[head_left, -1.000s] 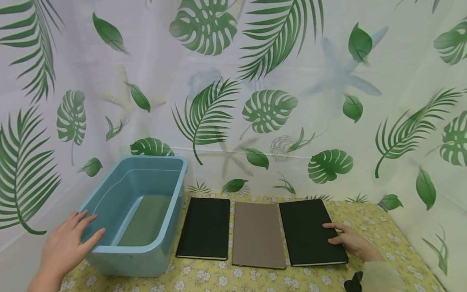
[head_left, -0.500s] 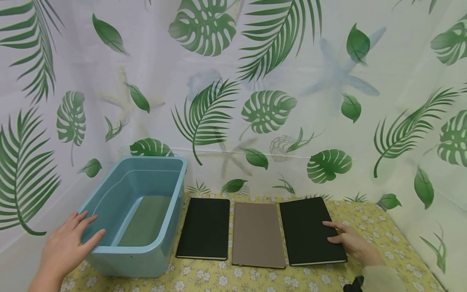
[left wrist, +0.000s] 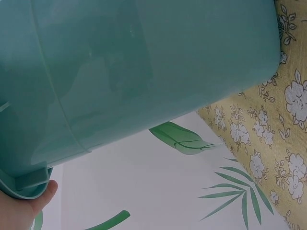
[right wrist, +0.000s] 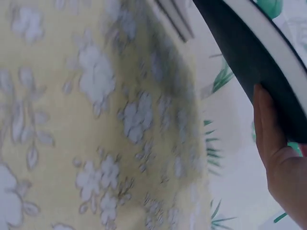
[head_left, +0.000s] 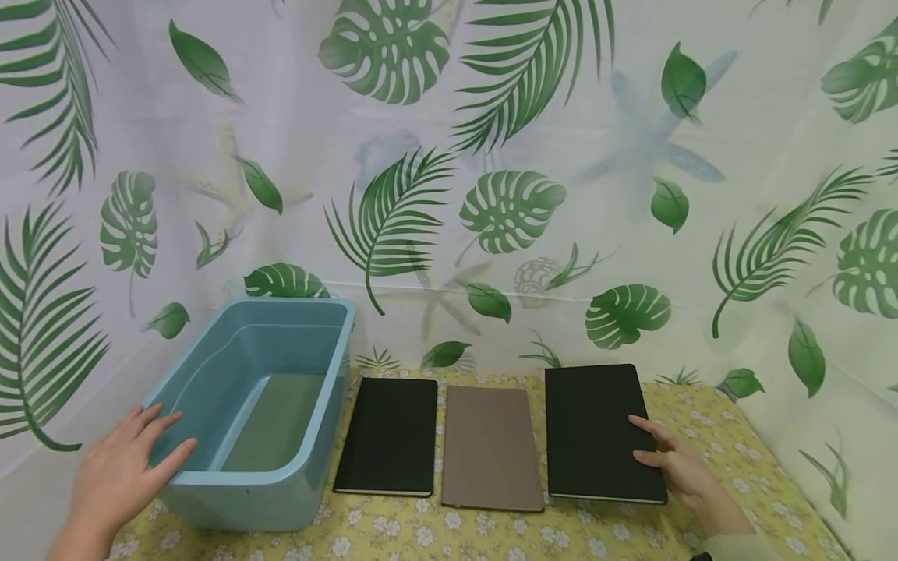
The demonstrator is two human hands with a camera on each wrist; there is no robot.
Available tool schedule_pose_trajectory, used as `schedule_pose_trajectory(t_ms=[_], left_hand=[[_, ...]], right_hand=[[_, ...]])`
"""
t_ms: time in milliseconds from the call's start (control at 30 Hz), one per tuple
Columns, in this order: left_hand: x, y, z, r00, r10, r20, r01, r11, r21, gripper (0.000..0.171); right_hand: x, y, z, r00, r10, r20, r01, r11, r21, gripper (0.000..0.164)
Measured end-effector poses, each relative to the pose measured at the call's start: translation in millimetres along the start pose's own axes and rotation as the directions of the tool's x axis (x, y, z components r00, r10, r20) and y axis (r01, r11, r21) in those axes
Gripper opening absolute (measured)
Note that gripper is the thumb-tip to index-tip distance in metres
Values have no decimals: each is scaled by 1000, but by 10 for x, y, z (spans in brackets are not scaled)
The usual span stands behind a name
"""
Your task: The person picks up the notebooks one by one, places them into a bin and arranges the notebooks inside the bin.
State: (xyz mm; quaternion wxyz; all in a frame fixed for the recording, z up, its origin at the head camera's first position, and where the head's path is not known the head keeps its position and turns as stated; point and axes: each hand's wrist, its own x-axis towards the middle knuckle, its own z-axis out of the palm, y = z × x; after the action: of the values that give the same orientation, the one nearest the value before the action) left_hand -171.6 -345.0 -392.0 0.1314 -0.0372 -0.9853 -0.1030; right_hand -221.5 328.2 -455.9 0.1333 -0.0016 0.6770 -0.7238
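Observation:
Three notebooks are in the head view. My right hand [head_left: 691, 471] grips the right-hand black notebook [head_left: 596, 436] by its right edge. That notebook is raised off the cloth; in the right wrist view, fingers [right wrist: 268, 122] lie along its underside. A brown notebook [head_left: 491, 448] lies to its left, and another black notebook [head_left: 388, 436] lies beyond that. At the far left stands a blue plastic bin [head_left: 281, 502]. My left hand [head_left: 119, 475] rests on the bin's near left rim, fingers spread. The left wrist view shows the bin's outer wall [left wrist: 144, 62] and a finger [left wrist: 45, 196] at the rim.
A yellow floral cloth [head_left: 393, 538] covers the table under the bin and notebooks. Behind and at both sides hangs a white curtain [head_left: 421, 327] with green leaf prints. The bin stands close to the flat brown notebook's black neighbour.
My right hand has lifted the right-hand black notebook off the cloth and straightened it slightly. The left hand stays on the bin's rim. The head view has shifted a little.

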Motion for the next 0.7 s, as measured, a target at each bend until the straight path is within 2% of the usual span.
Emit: schedule_pose_trajectory(t_ms=[100, 333, 500, 700], left_hand=[[5, -1, -16, 1000, -4, 16, 4, 1000, 8, 64], [-6, 2, -22, 1000, -10, 21, 10, 1000, -2, 64], [-5, -8, -12, 1000, -6, 8, 6, 1000, 9, 63], [-8, -6, -14, 1000, -7, 22, 7, 1000, 4, 64]], right_hand=[[-43, -20, 46, 997, -71, 4, 70, 995, 72, 50], [-100, -53, 154, 971, -191, 141, 152, 957, 246, 53], [-139, -84, 273, 959, -221, 174, 175, 953, 248, 54], [-177, -134, 407, 956, -229, 181, 190, 959, 212, 55]])
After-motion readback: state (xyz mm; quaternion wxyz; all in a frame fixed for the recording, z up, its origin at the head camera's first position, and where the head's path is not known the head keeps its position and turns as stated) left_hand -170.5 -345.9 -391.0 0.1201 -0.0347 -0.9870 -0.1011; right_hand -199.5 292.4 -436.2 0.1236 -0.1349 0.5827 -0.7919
